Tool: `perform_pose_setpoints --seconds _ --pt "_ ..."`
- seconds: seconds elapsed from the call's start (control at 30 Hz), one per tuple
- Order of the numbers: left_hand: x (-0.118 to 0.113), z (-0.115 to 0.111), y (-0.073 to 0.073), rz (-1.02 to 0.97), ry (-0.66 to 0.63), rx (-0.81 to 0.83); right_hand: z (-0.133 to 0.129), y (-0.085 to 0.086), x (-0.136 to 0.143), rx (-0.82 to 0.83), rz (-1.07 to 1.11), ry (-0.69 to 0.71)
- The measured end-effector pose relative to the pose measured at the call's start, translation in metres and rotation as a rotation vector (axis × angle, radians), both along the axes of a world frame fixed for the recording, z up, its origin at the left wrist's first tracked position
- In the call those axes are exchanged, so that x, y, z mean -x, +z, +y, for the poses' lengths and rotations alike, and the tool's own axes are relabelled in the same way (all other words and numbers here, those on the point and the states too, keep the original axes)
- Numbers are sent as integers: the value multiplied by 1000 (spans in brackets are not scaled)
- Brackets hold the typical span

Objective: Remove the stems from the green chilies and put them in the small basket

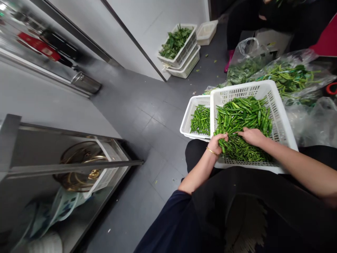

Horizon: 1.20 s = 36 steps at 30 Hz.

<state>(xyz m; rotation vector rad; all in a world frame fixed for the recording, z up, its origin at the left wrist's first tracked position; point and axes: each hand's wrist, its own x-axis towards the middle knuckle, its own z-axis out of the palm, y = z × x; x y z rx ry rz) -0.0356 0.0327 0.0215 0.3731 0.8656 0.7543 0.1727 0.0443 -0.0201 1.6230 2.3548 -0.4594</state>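
Note:
A white slotted plastic basket [283, 117] rests across my lap. Whole green chili peppers [247, 110] fill its far part, and a heap of thin green stems [243, 151] lies in the near part. My left hand [217, 142] is closed around several green chilies at the basket's left side, their tips poking out below the fist. Over the middle of the basket, my right hand [251, 136] has its fingers pinched together close to the left hand's chilies; whatever is between the fingertips is too small to make out.
Left of my lap stands a second white basket [186, 117] with green chilies. Stacked baskets of leafy greens [176, 42] sit by the wall. Plastic bags of greens [289, 79] lie at right, before a seated person [243, 21]. A metal shelf [79, 168] is at left.

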Motion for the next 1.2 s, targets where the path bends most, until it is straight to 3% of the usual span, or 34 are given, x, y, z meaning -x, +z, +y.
perform_pose_setpoints --seconds 0.1,0.2,0.3,0.4,0.5,0.7,0.77,0.9,0.97,1.07,1.17,1.2 --pt "1 2 -1 -27 9 62 4 1 -6 -22 54 -36" --pt "-2 1 0 -1 -52 104 -4 21 -18 -83 342 -115" --pt "-13 -2 1 23 -148 118 -28 46 -15 -218 570 -200" --pt "-26 -9 2 68 -93 93 -58 60 5 -278 646 -131" --pt "-29 -14 4 71 -33 48 -76 61 17 -147 785 -5" --pt "-20 -17 20 95 -181 -159 -65 61 0 248 916 -474" --pt "-21 -19 22 137 -208 -201 -56 63 1 225 834 -438" --pt "-25 -28 18 138 -229 -142 -48 64 12 -134 476 -238" --pt "-21 -27 18 130 -230 -119 -49 61 12 -241 270 -201" --pt "-1 -2 22 232 -150 -209 -53 51 -1 -100 126 -107" --pt "40 52 24 572 65 -388 -57 37 -22 171 209 99" --pt "55 72 24 689 82 -426 -56 34 -27 201 229 126"
